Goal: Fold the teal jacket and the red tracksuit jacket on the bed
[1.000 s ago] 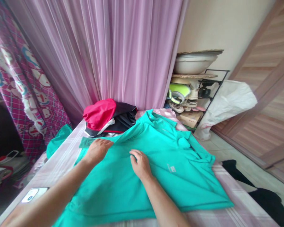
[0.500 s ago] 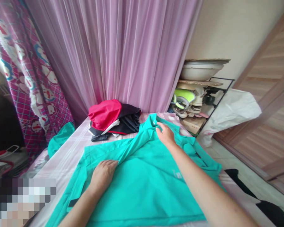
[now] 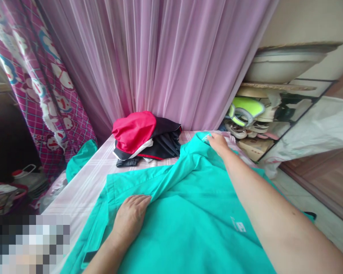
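A turquoise jacket point(image 3: 183, 217) lies spread over the checked cloth, with its collar at the far end and a small white logo on its right part. My right hand point(image 3: 218, 142) reaches to the collar and pinches its edge between thumb and fingers. On the jacket's left part rests my left hand point(image 3: 133, 215), its fingers bent and closed on the fabric at a long diagonal crease; its fingertips are partly hidden. That crease runs from the left hand up to the collar. My right forearm covers some of the jacket's right side.
Behind the jacket sits a pile of red and black clothes point(image 3: 137, 137). The pink checked cloth point(image 3: 71, 201) covers the surface. Another turquoise piece point(image 3: 81, 160) hangs at the left edge. A purple curtain point(image 3: 171, 68) closes the back; a rack with shoes point(image 3: 240, 129) and a basin point(image 3: 282, 66) stands right.
My right hand has moved farther out along the collar and now grips its edge. The view has shifted and come closer on the right; my left hand stays at the crease.
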`<state>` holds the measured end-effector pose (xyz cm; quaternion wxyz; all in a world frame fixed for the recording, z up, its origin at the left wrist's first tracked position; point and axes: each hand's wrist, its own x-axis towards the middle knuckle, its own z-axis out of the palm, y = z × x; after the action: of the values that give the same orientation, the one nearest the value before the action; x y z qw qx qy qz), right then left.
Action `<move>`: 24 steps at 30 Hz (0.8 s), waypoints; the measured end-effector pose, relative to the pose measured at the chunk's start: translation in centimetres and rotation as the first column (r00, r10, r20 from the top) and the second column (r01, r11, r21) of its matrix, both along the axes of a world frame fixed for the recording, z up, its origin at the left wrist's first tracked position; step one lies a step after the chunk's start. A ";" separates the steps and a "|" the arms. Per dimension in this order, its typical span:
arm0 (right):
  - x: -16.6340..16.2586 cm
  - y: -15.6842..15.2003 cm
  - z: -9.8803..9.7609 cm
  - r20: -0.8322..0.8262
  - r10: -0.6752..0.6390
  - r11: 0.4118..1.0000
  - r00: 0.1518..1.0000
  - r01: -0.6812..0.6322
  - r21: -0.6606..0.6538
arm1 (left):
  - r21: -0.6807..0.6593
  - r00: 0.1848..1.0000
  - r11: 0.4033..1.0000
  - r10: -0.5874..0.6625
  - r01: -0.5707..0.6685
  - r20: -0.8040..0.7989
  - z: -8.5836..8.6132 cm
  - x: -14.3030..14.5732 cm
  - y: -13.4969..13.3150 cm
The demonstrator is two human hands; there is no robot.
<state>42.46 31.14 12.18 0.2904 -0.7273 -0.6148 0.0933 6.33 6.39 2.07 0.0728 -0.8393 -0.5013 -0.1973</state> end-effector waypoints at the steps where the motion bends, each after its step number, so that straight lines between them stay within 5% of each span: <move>1: 0.7 -0.9 0.7 -0.026 0.028 0.999 0.999 -0.026 0.039 | 0.001 1.000 1.000 0.002 -0.002 0.007 0.1 -0.2 0.1; 6: 5.7 -9.3 3.9 -0.302 0.247 0.968 0.921 -0.225 0.109 | -0.012 0.993 0.995 0.099 -0.099 0.062 2.6 -2.3 1.3; 10: 10.1 -18.0 4.3 -0.407 0.351 0.873 0.843 -0.452 -0.183 | 0.000 0.969 0.971 0.240 -0.240 0.063 5.8 -4.5 2.8; 13: 12.3 -21.7 2.8 -0.448 0.296 0.818 0.844 -0.466 -0.337 | -0.092 0.961 0.957 0.276 -0.275 -0.004 6.8 -5.2 3.1; 18: 10.9 -20.3 0.3 -0.314 0.214 0.914 0.925 -0.303 -0.269 | -0.274 0.966 0.927 0.230 -0.255 -0.119 5.9 -5.0 1.7; 24: 2.5 -15.3 0.0 0.051 0.167 0.960 0.985 -0.151 -0.236 | -0.291 0.983 0.939 0.166 -0.181 -0.078 5.8 -4.9 -0.3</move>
<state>44.97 15.80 12.23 0.1737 -0.7072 -0.6660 0.1615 1.44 6.05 7.88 -0.0238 -0.7981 -0.5952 -0.0903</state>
